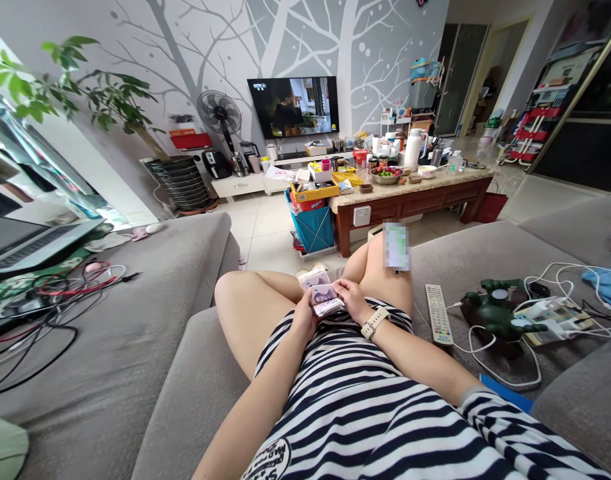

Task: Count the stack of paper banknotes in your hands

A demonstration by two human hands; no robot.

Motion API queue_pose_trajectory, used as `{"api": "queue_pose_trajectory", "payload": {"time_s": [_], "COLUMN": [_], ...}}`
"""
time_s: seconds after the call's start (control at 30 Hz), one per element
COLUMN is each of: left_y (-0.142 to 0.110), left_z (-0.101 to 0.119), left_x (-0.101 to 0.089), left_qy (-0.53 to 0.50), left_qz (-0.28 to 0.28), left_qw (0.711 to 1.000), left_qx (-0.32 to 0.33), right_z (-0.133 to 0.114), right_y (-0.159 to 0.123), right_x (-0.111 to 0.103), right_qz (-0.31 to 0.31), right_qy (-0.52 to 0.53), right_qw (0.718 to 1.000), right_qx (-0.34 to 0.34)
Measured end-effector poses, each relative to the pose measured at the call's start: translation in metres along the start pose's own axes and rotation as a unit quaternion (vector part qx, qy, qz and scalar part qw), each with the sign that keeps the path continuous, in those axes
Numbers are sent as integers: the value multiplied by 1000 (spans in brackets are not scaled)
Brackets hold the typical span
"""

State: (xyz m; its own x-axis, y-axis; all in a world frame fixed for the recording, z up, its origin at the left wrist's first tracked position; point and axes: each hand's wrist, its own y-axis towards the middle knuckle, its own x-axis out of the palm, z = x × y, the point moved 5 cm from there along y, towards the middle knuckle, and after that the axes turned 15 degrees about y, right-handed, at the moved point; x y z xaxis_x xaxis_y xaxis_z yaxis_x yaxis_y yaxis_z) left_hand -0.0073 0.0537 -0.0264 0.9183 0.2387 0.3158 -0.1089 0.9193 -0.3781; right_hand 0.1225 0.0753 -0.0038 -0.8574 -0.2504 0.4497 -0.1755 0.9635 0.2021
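A stack of purple-toned banknotes [324,293] is held above my lap, between both hands. My left hand [305,317] grips the stack at its left side, fingers wrapped round it and partly hidden. With thumb and fingers, my right hand [352,299] pinches the upper right edge of the notes. Some notes fan out at the top, and more show below, near the striped cloth. A pale watch [374,323] sits on my right wrist. On my right thigh rests a phone [396,247], its screen blurred out.
Right of me on the sofa lie a remote control [438,315], a dark green massager-like object [495,310] and a power strip [555,320] with white cables. A laptop [35,243] and tangled cables [50,307] are at left. Ahead stands a crowded coffee table [415,197].
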Motion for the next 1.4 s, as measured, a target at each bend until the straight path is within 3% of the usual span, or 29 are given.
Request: {"api": "queue_pose_trajectory", "payload": {"time_s": [0.53, 0.7, 0.93, 1.4], "left_y": [-1, 2, 2, 1], "left_z": [-1, -1, -2, -3], "left_x": [0, 3, 4, -3], "left_qy": [-11, -40, -35, 34], "left_qz": [-12, -40, -39, -46], "left_qw": [1000, 998, 999, 998], "left_qx": [-8, 16, 14, 23], "right_z": [1, 3, 4, 12], "right_y": [-2, -2, 0, 7], "right_x": [4, 6, 1, -7], "right_qz": [11, -11, 13, 55], "right_qy": [54, 98, 33, 19], "right_qw": [998, 994, 999, 998], "right_qx": [43, 53, 35, 25]}}
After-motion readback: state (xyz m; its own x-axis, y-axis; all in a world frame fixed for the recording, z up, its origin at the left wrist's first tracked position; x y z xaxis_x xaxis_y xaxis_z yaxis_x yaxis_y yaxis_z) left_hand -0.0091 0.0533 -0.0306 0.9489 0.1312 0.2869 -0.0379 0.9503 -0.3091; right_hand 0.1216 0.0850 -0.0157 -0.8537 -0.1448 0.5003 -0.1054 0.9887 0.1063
